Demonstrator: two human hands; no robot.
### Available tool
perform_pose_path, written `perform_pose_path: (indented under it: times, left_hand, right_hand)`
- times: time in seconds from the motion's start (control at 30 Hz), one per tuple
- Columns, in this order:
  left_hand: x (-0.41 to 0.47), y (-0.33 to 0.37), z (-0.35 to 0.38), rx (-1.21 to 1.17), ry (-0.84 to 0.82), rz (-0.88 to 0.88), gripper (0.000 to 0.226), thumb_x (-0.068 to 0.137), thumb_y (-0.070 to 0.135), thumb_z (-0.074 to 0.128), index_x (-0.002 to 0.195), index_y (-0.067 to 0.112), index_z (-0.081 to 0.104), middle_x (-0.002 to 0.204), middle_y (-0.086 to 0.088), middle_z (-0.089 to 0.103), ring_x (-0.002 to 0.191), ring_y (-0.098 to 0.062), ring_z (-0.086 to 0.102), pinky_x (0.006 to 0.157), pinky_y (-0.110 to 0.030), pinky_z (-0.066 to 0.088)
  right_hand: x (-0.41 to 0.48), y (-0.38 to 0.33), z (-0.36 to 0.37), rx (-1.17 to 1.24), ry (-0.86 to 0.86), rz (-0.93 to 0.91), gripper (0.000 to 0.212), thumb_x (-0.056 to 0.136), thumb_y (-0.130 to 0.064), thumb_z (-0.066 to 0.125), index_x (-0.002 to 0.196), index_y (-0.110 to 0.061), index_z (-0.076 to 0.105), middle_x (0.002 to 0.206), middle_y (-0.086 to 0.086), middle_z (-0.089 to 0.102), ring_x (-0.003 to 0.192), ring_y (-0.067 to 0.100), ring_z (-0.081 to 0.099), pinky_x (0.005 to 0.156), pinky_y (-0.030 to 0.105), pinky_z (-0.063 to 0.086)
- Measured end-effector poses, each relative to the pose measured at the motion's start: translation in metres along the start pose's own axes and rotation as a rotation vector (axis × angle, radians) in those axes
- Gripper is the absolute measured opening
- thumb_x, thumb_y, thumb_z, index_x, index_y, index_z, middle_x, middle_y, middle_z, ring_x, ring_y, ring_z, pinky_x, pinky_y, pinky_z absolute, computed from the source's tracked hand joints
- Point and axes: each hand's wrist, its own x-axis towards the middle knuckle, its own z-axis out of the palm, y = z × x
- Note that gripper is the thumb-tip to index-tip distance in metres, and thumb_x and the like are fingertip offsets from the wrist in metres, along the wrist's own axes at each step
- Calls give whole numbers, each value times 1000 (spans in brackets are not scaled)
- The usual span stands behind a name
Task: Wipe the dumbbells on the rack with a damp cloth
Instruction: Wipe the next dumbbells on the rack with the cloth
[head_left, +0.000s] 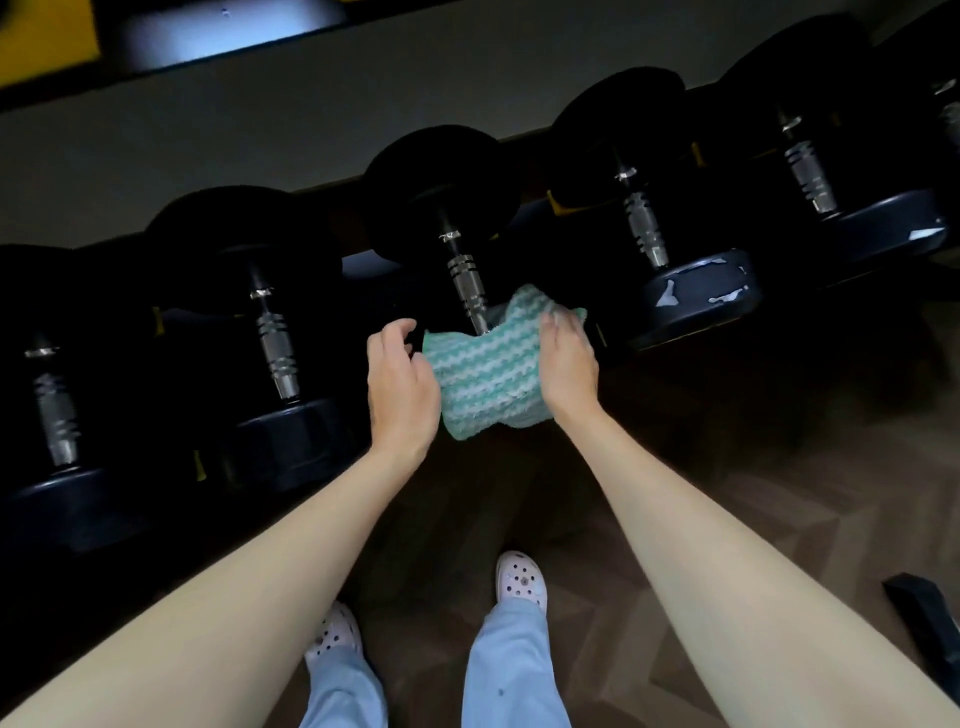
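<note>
A green-and-white striped cloth (480, 371) is draped over the near head of the middle dumbbell (465, 275), whose ridged metal handle rises from under it. My right hand (566, 364) presses the cloth's right side with straight fingers. My left hand (400, 387) holds the cloth's left edge, fingers curved around the covered head. Black dumbbells stand in a row on the dark rack (363, 265).
To the left stand more dumbbells (275, 343), to the right one with chipped paint (696, 296) and others. Behind the rack is a grey wall. Dark herringbone floor lies below, with my feet in white clogs (519, 577). A black object (924, 608) lies at the lower right.
</note>
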Motion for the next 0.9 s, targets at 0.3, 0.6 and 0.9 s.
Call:
perform_pose_path:
  times: [0.3,0.6,0.9]
  left_hand:
    - [-11,-15,-6,-13,-73,-6,24,95,7,41,119,7,48,119,-3,43,104,-8,45,85,-21,36]
    - [-20,-6,27,423,-379,179,65,98,41,29,148,2,12,155,-17,11,144,-30,5,118,-36,7]
    - [-36,-9,55,779,-175,570,61,99,40,0,147,2,5,151,-24,8,141,-33,6,116,-39,2]
  right_hand:
    - [-23,-7,12,-485,-125,-158,66,88,-64,36,144,-30,29,156,7,13,143,34,3,115,51,9]
    - [10,8,-10,183,-208,135,51,101,-41,25,149,-25,18,158,-1,14,144,18,15,117,41,18]
    - [-32,46,-15,435,-299,2,52,98,-34,36,148,-27,25,155,-11,22,144,8,16,118,40,19]
